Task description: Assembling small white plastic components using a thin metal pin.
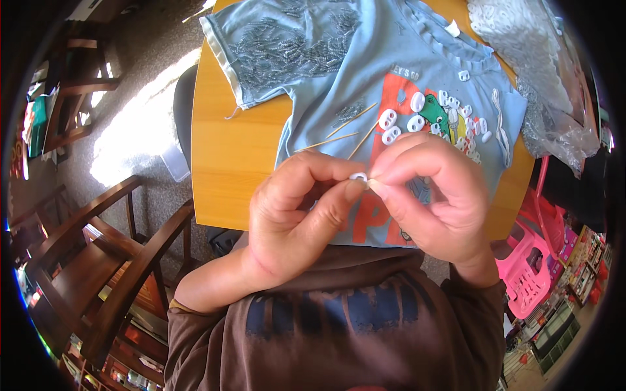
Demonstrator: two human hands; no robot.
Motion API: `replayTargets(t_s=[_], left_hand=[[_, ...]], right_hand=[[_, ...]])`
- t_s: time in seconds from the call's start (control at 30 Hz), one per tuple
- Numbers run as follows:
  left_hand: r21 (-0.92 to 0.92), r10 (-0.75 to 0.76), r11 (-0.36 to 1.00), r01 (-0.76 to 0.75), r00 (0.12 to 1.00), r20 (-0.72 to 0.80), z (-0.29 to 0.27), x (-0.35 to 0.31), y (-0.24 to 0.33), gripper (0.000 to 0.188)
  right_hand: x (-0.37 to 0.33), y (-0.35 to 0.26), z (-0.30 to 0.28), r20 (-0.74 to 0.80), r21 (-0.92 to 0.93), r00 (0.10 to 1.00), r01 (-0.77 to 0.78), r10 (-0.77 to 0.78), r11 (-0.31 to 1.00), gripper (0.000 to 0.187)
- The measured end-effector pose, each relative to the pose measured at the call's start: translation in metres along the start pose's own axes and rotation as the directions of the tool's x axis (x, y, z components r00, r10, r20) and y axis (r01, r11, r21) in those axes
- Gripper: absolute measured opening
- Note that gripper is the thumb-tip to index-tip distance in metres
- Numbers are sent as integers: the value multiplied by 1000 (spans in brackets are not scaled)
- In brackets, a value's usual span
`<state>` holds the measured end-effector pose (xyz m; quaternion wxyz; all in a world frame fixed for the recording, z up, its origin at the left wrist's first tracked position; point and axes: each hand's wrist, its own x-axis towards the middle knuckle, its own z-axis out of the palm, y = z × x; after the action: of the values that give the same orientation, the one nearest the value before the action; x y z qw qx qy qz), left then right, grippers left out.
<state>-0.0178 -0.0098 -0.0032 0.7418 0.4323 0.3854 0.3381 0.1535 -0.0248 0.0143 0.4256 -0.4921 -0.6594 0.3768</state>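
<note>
My left hand [297, 212] is closed in a pinch around a small white plastic cord lock piece [358, 176]. Touching its right side are the pinched thumb and forefinger of my right hand [447, 195]; whatever sits between those fingertips is too small to make out. Just beyond my hands, several white two-holed cord lock pieces [416, 122] lie on a light blue T-shirt [326, 107] spread over the table. Thin wooden sticks [336, 139] rest left of them, beside a little cluster of springs [349, 112]. A large heap of small metal springs [287, 52] covers the shirt's left sleeve.
The wooden table [222, 156] shows along the shirt's left side. Clear plastic bags of white pieces [515, 32] stand at the far right. A pink plastic chair [525, 270] is at the right, and a dark wooden armchair [98, 260] stands at the left.
</note>
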Motion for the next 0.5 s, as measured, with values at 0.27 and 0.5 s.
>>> replayTargets(t_s=[0.27,0.5], left_hand=[[7,-19,1000,18,996,87,-3,3,3,14],[-282,-94,952,118,991,98,-3,4,0,15]], right_hand=[[-3,2,5,-82,17,996,-18,20,1000,23],[-2,3,0,-35,-48,996,82,-83,996,22]])
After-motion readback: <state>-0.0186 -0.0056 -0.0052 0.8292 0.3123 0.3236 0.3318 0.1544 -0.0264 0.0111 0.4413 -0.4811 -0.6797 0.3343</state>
